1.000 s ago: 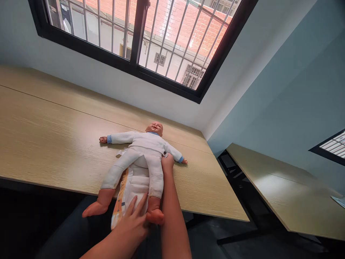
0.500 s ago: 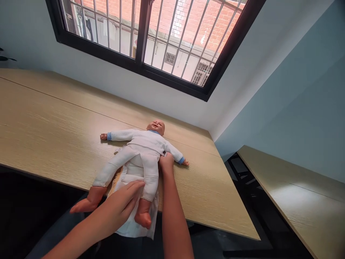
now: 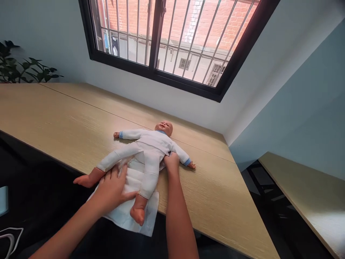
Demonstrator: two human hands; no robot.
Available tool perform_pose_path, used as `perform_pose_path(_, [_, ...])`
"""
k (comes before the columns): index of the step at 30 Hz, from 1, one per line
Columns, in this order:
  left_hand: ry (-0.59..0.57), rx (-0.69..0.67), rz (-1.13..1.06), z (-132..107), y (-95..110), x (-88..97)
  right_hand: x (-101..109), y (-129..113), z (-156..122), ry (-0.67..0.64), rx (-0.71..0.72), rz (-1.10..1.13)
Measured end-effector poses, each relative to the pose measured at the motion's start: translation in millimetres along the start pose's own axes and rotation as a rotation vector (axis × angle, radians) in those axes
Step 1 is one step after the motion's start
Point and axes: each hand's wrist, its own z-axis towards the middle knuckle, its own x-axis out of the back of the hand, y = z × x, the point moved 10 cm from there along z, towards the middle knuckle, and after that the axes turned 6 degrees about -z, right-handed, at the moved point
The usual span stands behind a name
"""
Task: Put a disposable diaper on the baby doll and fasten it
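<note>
A baby doll (image 3: 151, 145) in a white outfit with blue cuffs lies on its back on the table, legs spread toward me. Under its bottom a white diaper (image 3: 134, 177) is laid open, its front part hanging over the table edge. My left hand (image 3: 114, 187) rests between the doll's legs, on the diaper, with fingers spread; its fingertips lie by one thigh and the thumb points at the other leg. Against the doll's hip on the right, my right hand (image 3: 171, 162) is closed at the diaper's side. What its fingers grip is hidden.
The wooden table (image 3: 212, 194) has its near edge right below the doll's feet. A second table (image 3: 304, 183) stands to the right across a gap. Behind are a barred window (image 3: 185, 46) and, at far left, a leafy plant (image 3: 27, 68).
My left hand has moved left from beside one lower leg to spread over the diaper. The doll's leg on the left is shifted slightly outward. My right hand stays at the hip; the view has shifted.
</note>
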Motion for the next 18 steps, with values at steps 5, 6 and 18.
perform_pose_path(5, [-0.013, -0.004, -0.055, -0.2, -22.4, -1.4, 1.0, 10.8, -2.4, 0.027, -0.034, 0.046])
perform_pose_path(6, [0.004, -0.016, -0.068, -2.2, -23.5, 2.7, 0.9, 12.6, -2.5, 0.034, -0.037, 0.055])
perform_pose_path(18, [0.123, 0.055, -0.230, -23.2, -98.0, 89.9, -5.1, 3.5, -12.0, 0.100, 0.007, 0.048])
